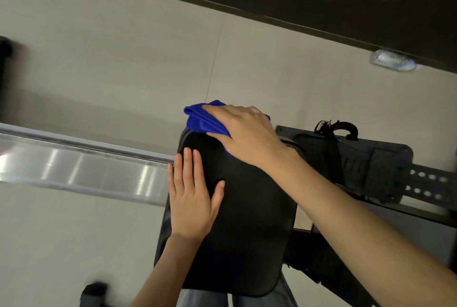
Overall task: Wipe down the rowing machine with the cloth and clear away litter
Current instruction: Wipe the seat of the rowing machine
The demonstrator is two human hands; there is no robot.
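A person's right hand (244, 133) presses a bunched bright-blue cloth (202, 121) onto the far edge of the rowing machine's smooth black moulded seat (242, 220). The fingers lie nearly straight over the fabric — the thumb is hidden, so whether it pinches the cloth cannot be told. The left hand (193, 203) lies flat and open on the seat's left side, fingers together, apparently to stop the seat rolling along the brushed silver rail (86, 168) under the wiping pressure. The seat looks matt and evenly dark, with no smears visible. To its right sits a black ribbed footplate (385, 170) with a looped strap (346, 128). Beyond — against the dark wall — lies a clear plastic bottle (393, 60), likely litter not yet cleared.
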